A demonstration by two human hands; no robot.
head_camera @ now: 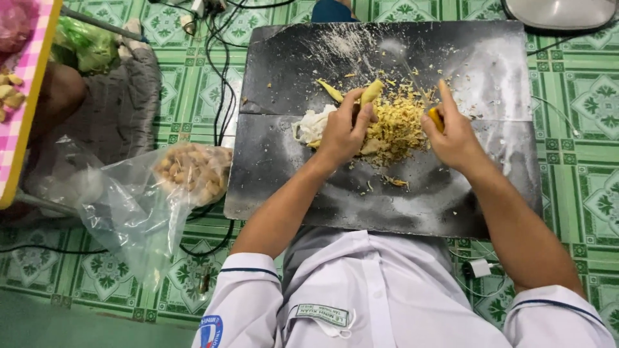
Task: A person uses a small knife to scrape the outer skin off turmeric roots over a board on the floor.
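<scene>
Clear plastic bag (pixel 138 200): lies on the green tiled floor (pixel 580 96), left of the black board; crumpled, transparent, holds tan lumps.
Green bag (pixel 87 45): upper left, bunched.
Chest label (pixel 322 314): white rectangle, green border.
Sleeve badge (pixel 211 330): rounded, blue and red.

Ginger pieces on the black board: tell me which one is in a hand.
The yellow peeled piece pinched in the left hand; the other piece lies loose on the black board.
</scene>
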